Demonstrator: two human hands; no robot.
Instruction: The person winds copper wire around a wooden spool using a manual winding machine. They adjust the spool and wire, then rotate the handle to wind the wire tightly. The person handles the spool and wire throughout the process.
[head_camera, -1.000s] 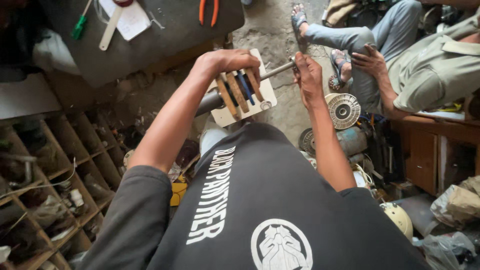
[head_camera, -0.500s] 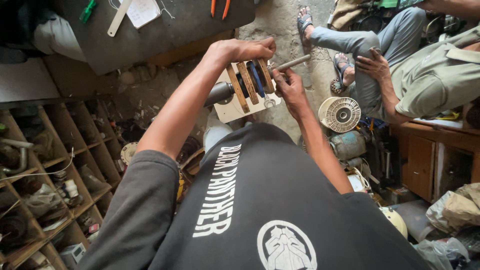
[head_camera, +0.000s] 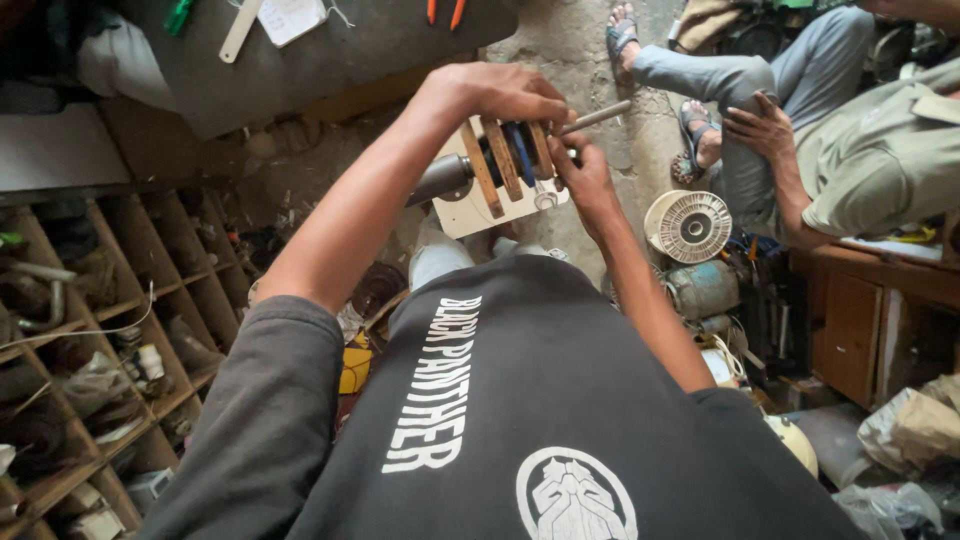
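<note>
I hold a coil former (head_camera: 507, 160) out in front of my chest: wooden plates set side by side on a grey metal rod (head_camera: 594, 117), with dark blue wire between them. My left hand (head_camera: 497, 93) grips the top of the wooden plates from above. My right hand (head_camera: 583, 172) touches the right-hand plate, next to where the rod sticks out. A dark cylinder (head_camera: 439, 179) projects from the former's left side. A white board (head_camera: 478, 211) lies just below it.
Another person (head_camera: 858, 140) sits at the right, legs stretched over the floor. A round white ribbed motor part (head_camera: 691, 226) lies beside them. Wooden shelf compartments (head_camera: 110, 330) full of clutter fill the left. A grey worktop (head_camera: 330, 50) with pliers and papers is ahead.
My right hand slid left along the rod, from its outer end to the right-hand wooden plate. The left hand kept its grip on the plates. The view shifted slightly.
</note>
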